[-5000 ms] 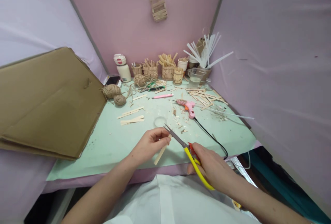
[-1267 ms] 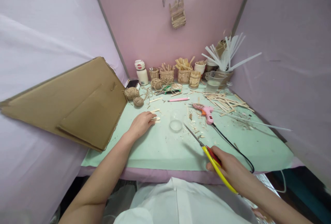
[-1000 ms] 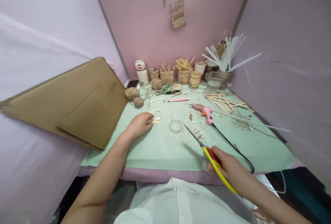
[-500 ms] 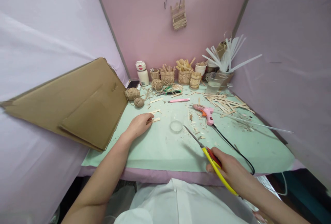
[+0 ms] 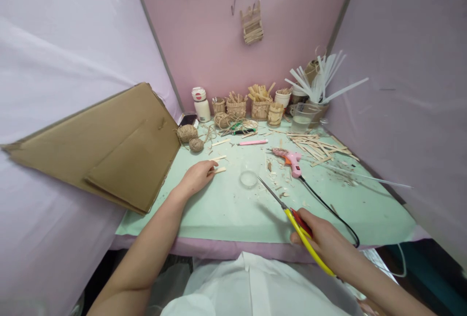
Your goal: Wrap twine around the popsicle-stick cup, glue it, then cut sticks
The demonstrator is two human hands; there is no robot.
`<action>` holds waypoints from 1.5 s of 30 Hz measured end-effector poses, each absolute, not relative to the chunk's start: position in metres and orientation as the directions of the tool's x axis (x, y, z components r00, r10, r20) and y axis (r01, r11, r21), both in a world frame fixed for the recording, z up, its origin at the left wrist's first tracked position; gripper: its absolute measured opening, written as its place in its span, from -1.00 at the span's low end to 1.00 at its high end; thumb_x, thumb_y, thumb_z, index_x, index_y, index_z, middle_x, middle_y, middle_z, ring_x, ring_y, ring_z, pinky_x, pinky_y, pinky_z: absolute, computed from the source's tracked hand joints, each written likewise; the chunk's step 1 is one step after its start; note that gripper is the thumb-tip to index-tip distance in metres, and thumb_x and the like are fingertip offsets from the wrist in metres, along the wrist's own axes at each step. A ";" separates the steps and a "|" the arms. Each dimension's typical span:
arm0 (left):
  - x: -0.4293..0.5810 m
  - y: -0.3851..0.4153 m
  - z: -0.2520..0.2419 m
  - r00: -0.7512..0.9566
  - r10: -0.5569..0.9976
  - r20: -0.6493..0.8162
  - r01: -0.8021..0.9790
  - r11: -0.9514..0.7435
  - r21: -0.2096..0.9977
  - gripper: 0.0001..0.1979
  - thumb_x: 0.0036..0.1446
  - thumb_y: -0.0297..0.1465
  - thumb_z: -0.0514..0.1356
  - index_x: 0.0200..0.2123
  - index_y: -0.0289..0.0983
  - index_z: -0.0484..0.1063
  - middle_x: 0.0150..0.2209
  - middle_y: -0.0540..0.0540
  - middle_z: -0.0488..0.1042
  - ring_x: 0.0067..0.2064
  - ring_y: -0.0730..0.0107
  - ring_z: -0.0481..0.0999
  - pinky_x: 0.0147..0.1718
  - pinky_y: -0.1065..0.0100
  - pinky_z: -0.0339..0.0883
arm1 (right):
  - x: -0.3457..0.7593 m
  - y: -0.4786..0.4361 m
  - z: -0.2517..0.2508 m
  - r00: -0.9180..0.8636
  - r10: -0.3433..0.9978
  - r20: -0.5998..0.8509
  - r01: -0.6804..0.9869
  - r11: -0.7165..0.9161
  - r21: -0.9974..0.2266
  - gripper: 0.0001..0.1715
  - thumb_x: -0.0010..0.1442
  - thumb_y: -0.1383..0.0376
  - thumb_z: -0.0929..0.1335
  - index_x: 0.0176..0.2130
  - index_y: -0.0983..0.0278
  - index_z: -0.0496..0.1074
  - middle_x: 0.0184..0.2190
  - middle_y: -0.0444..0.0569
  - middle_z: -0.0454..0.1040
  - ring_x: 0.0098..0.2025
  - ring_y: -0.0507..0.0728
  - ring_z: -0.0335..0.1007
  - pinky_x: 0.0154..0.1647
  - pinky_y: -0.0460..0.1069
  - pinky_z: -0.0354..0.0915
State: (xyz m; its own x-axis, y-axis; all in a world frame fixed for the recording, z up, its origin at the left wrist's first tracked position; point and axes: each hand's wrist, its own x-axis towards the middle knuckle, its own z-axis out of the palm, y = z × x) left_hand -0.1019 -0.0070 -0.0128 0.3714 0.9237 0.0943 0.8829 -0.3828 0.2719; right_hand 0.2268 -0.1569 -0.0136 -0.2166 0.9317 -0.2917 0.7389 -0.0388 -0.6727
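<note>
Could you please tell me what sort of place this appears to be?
It looks like a small craft workspace: a glue gun and twine balls lie on the table, and the right hand holds scissors.

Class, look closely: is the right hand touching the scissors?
Touching. The head view shows it: the right hand grips the scissors, its fingers closed about the handles.
</note>
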 end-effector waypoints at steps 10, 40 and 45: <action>-0.099 -0.010 -0.009 0.382 0.919 0.093 0.892 -0.394 0.221 -0.63 0.06 -0.46 0.04 -0.04 -0.26 0.38 -0.22 -0.16 0.52 -0.20 0.20 0.47 -0.28 0.31 0.24 | 0.225 -0.156 -0.013 -0.195 0.940 -0.281 0.752 -0.040 -0.658 -0.78 0.13 0.22 0.22 -0.47 0.18 0.04 -0.51 -0.18 0.42 -0.50 0.04 0.21 -0.48 -0.10 0.05; -0.111 0.059 -0.012 0.235 0.964 0.128 0.842 -0.267 0.469 -0.95 -0.19 -0.50 0.19 -0.59 -0.27 0.45 -0.49 -0.11 0.48 -0.38 0.26 0.41 -0.31 0.35 0.23 | 0.220 -0.159 -0.012 -0.182 0.953 -0.244 0.780 -0.010 -0.625 -0.81 0.09 0.19 0.26 -0.45 0.18 0.11 -0.48 -0.12 0.44 -0.46 0.09 0.28 -0.46 -0.10 0.09; -0.114 0.060 -0.018 0.203 0.971 0.128 0.774 -0.239 0.586 -0.91 -0.24 -0.56 0.19 -0.65 -0.27 0.39 -0.58 -0.07 0.41 -0.44 0.30 0.36 -0.33 0.34 0.22 | 0.215 -0.161 -0.008 -0.183 0.960 -0.212 0.789 0.016 -0.614 -0.83 0.14 0.22 0.21 -0.44 0.18 0.10 -0.51 -0.13 0.40 -0.46 0.08 0.26 -0.46 -0.10 0.09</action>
State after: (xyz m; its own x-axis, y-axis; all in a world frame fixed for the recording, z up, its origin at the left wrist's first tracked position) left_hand -0.1137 0.0599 -0.0183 0.2026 0.9708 0.1283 0.7741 -0.2390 0.5862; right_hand 0.2152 -0.1608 -0.0077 -0.1835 0.9600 -0.2117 0.7893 0.0155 -0.6138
